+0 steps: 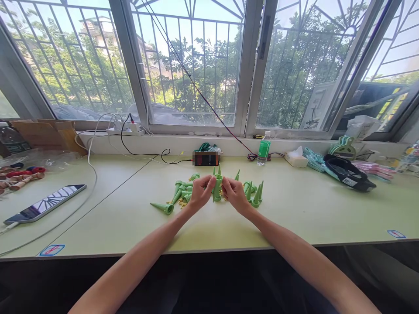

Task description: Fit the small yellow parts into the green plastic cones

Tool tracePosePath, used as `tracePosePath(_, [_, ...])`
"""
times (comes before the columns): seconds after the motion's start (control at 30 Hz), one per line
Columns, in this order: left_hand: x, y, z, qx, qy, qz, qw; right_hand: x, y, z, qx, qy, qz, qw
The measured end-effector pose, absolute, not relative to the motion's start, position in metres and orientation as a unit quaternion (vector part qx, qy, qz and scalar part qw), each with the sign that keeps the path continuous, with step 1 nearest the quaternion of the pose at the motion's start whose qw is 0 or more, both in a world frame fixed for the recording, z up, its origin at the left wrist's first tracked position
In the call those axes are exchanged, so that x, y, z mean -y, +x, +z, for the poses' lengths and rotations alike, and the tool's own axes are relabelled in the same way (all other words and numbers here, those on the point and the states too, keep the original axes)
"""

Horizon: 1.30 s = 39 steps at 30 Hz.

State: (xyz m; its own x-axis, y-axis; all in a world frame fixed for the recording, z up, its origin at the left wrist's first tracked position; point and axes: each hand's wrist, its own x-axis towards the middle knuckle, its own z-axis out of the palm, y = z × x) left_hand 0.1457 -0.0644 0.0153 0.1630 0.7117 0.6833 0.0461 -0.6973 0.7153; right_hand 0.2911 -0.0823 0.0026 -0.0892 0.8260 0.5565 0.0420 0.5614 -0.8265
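A green plastic watering spike (218, 189) is held above the table between my hands, its round open collar facing up. My left hand (202, 191) is closed on its left side, thumb and fingers pinching below the rim. From the right, my right hand (234, 194) pinches at the collar with bent fingers; whether a small part is also between the fingertips is hidden. More green spikes lie in a pile behind and left of my left hand, one of them a loose spike (163, 208). Beside my right hand, several spikes (257, 196) stand point up. Small yellow pieces (182, 203) are scattered among them.
A black device (206, 158) with a cable stands behind the pile, near a green-labelled bottle (263, 149). Tissues (296, 157) and a black strapped item (348, 174) are to the right. A phone (46, 204) with a white cable lies left. The table's front edge (216, 250) is close.
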Motion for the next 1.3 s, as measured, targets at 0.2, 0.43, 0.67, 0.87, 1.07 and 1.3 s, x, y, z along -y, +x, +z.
tracePosePath(0.2, [0.062, 0.148, 0.010, -0.267, 0.715, 0.566, 0.311, 0.081, 0.291, 0.001, 0.658, -0.337, 0.336, 0.583])
tracePosePath(0.43, [0.065, 0.152, 0.012, -0.252, 0.704, 0.560, 0.355, 0.083, 0.292, -0.001, 0.653, -0.336, 0.326, 0.595])
tracePosePath(0.67, [0.066, 0.152, 0.012, -0.263, 0.705, 0.564, 0.340, 0.082, 0.292, -0.004, 0.645, -0.326, 0.332, 0.607])
tracePosePath(0.87, [0.066, 0.153, 0.014, -0.273, 0.714, 0.562, 0.316, 0.082, 0.291, -0.008, 0.643, -0.344, 0.310, 0.610])
tracePosePath(1.07, [0.065, 0.154, 0.013, -0.280, 0.717, 0.562, 0.304, 0.082, 0.291, -0.010, 0.641, -0.350, 0.288, 0.620])
tracePosePath(1.3, [0.064, 0.154, 0.013, -0.276, 0.727, 0.562, 0.281, 0.082, 0.291, -0.011, 0.638, -0.355, 0.260, 0.632])
